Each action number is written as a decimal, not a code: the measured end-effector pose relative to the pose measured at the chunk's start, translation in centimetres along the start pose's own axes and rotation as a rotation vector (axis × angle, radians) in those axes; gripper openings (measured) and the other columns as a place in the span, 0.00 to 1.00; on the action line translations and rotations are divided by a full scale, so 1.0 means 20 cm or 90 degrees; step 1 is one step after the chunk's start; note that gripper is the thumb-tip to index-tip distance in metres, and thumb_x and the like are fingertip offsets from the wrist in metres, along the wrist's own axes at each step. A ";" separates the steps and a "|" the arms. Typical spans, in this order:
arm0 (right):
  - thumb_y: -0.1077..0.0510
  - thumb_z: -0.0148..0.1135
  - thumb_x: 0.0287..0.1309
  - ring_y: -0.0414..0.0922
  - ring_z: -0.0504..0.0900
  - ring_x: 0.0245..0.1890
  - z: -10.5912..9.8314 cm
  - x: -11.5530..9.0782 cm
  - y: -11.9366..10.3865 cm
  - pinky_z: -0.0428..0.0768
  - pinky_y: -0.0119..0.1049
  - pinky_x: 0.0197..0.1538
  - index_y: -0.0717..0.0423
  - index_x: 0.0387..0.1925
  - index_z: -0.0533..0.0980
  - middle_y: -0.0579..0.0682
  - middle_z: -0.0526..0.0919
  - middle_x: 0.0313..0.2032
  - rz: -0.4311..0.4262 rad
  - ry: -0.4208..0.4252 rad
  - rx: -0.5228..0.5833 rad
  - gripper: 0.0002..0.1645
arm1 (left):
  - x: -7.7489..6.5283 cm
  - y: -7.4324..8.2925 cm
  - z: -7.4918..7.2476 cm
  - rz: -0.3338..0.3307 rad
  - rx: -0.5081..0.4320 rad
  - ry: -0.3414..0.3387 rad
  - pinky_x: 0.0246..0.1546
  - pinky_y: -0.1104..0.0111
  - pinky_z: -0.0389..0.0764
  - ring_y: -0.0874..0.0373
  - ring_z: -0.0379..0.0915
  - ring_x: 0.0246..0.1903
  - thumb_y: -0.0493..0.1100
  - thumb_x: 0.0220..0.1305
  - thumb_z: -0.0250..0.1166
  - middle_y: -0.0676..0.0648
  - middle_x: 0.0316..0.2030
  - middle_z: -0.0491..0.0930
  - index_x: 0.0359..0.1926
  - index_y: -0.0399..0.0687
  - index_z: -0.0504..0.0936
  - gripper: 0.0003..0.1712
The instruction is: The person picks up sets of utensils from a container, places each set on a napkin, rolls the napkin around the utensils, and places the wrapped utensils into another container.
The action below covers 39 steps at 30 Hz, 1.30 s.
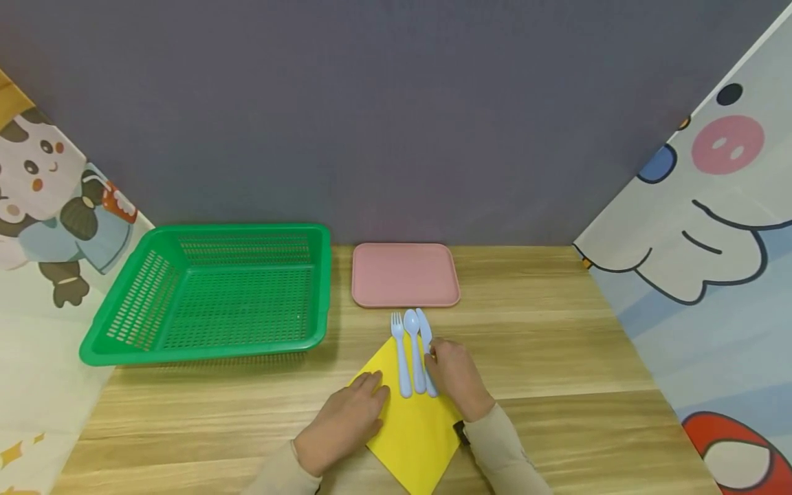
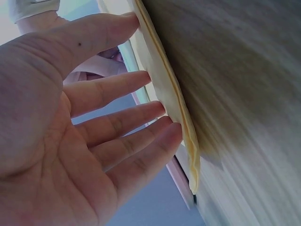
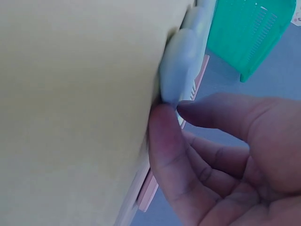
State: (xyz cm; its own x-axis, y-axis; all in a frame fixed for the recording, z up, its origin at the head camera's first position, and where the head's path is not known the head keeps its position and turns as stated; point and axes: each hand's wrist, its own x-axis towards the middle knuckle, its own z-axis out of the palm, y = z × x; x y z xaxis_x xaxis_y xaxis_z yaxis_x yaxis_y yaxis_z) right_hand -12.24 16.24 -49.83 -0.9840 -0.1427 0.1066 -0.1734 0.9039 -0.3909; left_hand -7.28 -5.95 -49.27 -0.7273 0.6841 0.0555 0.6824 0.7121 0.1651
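The pale-blue knife [image 1: 425,335] lies slanted on the upper part of a yellow napkin [image 1: 417,440], its tip past the napkin's edge; the right hand [image 1: 456,375], at its 4 o'clock, pinches it between thumb and forefinger. Just beside it, toward 9 o'clock, lie a matching spoon [image 1: 416,357] and fork [image 1: 402,357]. The left hand [image 1: 346,421], fingers straight and slightly spread, rests its fingertips on the napkin's 9 o'clock side. From the napkin, a pink tray [image 1: 405,275] sits at 12 o'clock, a green basket [image 1: 235,309] at 10, a cartoon-printed panel [image 1: 711,227] at 2
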 end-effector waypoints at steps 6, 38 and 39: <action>0.66 0.66 0.56 0.41 0.71 0.20 0.00 0.01 0.01 0.75 0.35 0.24 0.57 0.22 0.74 0.46 0.73 0.19 0.007 -0.009 0.013 0.10 | 0.00 0.00 0.00 -0.006 -0.010 -0.008 0.44 0.61 0.84 0.44 0.74 0.55 0.46 0.54 0.77 0.37 0.57 0.76 0.48 0.41 0.82 0.23; 0.60 0.75 0.49 0.39 0.74 0.41 -0.20 -0.45 0.26 0.80 0.34 0.42 0.51 0.38 0.80 0.41 0.76 0.42 -0.331 -0.114 -0.026 0.14 | -0.15 -0.01 -0.01 0.071 -0.023 0.008 0.43 0.61 0.83 0.49 0.76 0.50 0.40 0.49 0.76 0.42 0.53 0.77 0.44 0.47 0.81 0.19; 0.60 0.74 0.49 0.39 0.74 0.41 -0.19 -0.45 0.27 0.80 0.34 0.41 0.51 0.38 0.80 0.41 0.76 0.42 -0.336 -0.110 -0.027 0.14 | -0.15 -0.01 -0.01 0.072 -0.028 0.007 0.42 0.61 0.83 0.49 0.75 0.50 0.40 0.49 0.76 0.42 0.52 0.77 0.43 0.47 0.81 0.19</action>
State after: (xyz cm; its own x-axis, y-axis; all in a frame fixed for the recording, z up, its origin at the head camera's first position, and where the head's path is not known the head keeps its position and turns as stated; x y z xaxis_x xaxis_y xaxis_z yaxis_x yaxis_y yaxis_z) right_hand -4.07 23.91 -49.35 -0.7573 -0.6411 0.1242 -0.6459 0.7072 -0.2875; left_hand -5.23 -8.10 -49.33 -0.6471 0.7574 0.0868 0.7561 0.6231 0.2000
